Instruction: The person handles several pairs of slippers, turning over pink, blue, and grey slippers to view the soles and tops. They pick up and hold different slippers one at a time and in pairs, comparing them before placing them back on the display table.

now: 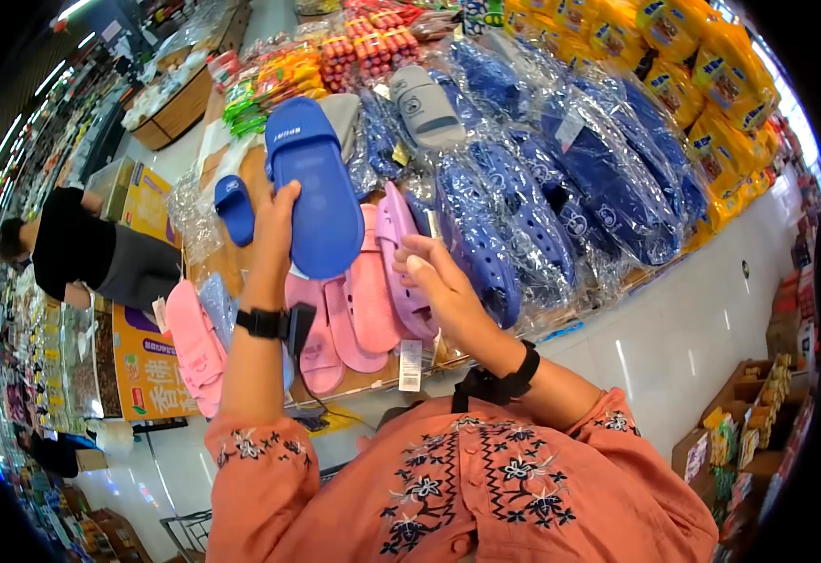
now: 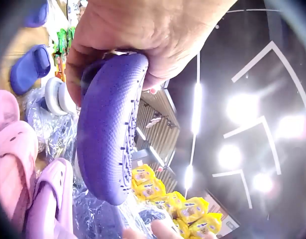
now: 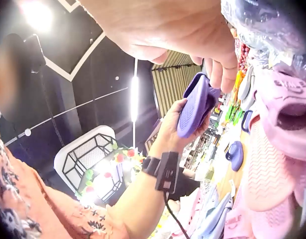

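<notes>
My left hand (image 1: pixel 275 218) grips a blue slide slipper (image 1: pixel 321 211) by its side edge, thumb lying over the footbed. In the left wrist view the slipper's rounded end and textured sole (image 2: pixel 110 134) hang below the curled fingers. My right hand (image 1: pixel 448 289) is held up with loosely bent fingers and nothing in it. Just beyond it lie a lilac slipper (image 1: pixel 401 253) and pink slippers (image 1: pixel 373 300). Another blue slipper (image 1: pixel 235 208) lies on the display at the left of the held one.
Plastic-wrapped blue clogs (image 1: pixel 523 216) and a grey slipper (image 1: pixel 426 108) cover the display's right part. Yellow packets (image 1: pixel 711 70) are stacked behind, with red-wrapped sausages (image 1: pixel 359 56) further left. A person in black (image 1: pixel 77 246) stands at the left. A white price tag (image 1: pixel 410 366) hangs at the front edge.
</notes>
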Motion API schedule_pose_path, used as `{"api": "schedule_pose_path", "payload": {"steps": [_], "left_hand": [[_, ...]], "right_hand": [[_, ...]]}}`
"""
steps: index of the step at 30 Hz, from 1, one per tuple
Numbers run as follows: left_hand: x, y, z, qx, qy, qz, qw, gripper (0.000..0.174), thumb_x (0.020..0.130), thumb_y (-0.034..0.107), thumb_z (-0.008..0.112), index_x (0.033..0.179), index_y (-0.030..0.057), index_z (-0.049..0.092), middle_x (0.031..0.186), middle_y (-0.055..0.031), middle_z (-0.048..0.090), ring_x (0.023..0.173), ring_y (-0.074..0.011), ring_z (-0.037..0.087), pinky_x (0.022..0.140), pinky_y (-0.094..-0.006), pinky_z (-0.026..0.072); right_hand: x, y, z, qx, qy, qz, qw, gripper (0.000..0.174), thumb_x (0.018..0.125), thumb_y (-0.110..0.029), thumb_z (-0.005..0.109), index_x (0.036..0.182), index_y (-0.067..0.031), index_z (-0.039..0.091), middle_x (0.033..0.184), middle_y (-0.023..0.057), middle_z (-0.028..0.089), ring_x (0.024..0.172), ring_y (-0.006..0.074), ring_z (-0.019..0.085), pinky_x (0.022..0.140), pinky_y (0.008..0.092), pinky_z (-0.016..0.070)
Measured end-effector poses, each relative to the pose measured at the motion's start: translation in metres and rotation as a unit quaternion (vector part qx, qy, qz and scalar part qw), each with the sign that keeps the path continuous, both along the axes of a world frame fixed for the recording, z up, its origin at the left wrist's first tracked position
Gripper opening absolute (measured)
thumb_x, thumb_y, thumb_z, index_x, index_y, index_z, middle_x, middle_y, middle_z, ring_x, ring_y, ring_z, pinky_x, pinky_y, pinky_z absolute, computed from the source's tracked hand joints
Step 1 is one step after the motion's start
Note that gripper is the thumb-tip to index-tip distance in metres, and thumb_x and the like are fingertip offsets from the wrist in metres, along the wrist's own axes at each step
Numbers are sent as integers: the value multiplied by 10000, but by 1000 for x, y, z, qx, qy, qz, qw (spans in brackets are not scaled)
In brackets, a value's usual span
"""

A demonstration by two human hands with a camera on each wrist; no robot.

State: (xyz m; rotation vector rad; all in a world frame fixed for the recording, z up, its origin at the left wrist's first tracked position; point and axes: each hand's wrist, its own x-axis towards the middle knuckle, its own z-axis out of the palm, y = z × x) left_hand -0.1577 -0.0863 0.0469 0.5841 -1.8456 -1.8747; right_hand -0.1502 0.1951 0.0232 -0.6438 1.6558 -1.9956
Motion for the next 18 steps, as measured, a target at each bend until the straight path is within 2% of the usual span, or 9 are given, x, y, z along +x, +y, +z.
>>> {"api": "schedule_pose_path", "payload": {"steps": [2,5,8,11,14,15,18], "left_hand": [[-38,-8,-1,9,28,-46,999,546,929,307,672,1281,-91,545,1115,-225,696,897,-235,718,773,-326,595],[-107,-26,-22,-148,-59,26,987,653,883,363,703,1281,-125,531,1116,-268,693,937,-303,720,814,-380,587],[-173,-38,-54,-198,-59,43,977,703,857,415,709,1261,-138,546,1131,-297,689,987,-364,713,853,-413,571],[-214,-28,-63,-160,-40,17,986,699,882,440,669,1256,-139,555,1183,-331,672,1077,-426,687,944,-437,540],[-267,-43,-95,-268,-68,57,959,747,900,487,636,1280,-148,539,1219,-359,650,1149,-477,643,1030,-476,489],[-270,-37,-97,-289,-73,46,953,748,926,537,592,1230,-146,573,1229,-376,633,1174,-516,602,1068,-512,444],[-256,-21,-75,-444,-147,23,884,684,968,534,536,1163,-116,627,1221,-375,631,1121,-538,604,1037,-515,458]], "right_hand": [[1,10,3,13,-14,0,1000,488,1095,-281,460,1478,13,390,1391,204,539,1283,258,555,1080,398,448],[2,22,6,11,-31,5,999,473,1094,-252,461,1485,3,382,1369,190,554,1251,234,568,1052,381,466],[2,30,8,21,-31,0,999,467,1093,-247,467,1487,-9,383,1359,179,559,1241,222,573,1039,364,467],[2,35,1,15,-38,2,999,480,1086,-261,493,1486,-18,385,1360,171,560,1232,212,578,1017,342,462],[2,37,3,49,-41,4,998,485,1084,-257,500,1489,-19,382,1352,166,564,1228,208,578,1006,340,462],[2,37,2,54,-36,5,998,472,1085,-240,500,1488,-20,388,1343,160,571,1218,203,585,995,331,467],[1,32,-3,82,-64,20,994,465,1084,-228,503,1485,-18,400,1333,149,581,1205,196,592,997,321,470]]}}
